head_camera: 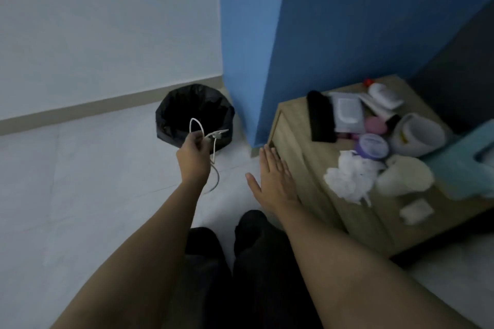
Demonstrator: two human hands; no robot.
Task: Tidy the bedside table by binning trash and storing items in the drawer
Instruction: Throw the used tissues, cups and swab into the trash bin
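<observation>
bedside table [291, 141]: matt wood grain | bin liner [171, 117]: glossy black plastic (crinkled) | cable [215, 168]: smooth white

The room is dim, with a cool blue-grey cast. The light is soft and even, and its source cannot be told. The white wall [107, 21] at 10 o'clock is the brightest area, while the corner at 2 o'clock falls almost to black. Shadows are faint: a soft dark band lies under the table [291, 120] at 4 o'clock.

Motion blur smears the table top at 3 o'clock. The tissue [347, 179], cup [406, 176] and jar [373, 145] have streaked edges and unreadable labels. The cable [215, 136] and bin [195, 115] near centre are sharper but grainy, and the bin's inside is black without detail.

Wide-angle distortion bends the skirting [80, 109] at 9 o'clock, leans the blue wall [347, 21] and swells the forearms [133, 262] at 6 o'clock.
</observation>
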